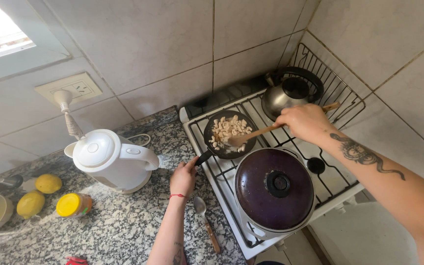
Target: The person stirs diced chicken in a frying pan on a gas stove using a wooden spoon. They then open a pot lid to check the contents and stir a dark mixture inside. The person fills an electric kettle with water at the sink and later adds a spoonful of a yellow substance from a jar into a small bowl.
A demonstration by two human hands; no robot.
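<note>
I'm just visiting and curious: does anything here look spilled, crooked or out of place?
Nothing looks spilled or damaged. The left hand holds the small pan by its handle while the right hand stirs pale food pieces with a wooden spoon. One small oddity: a metal spoon lies loose on the granite counter.
</note>
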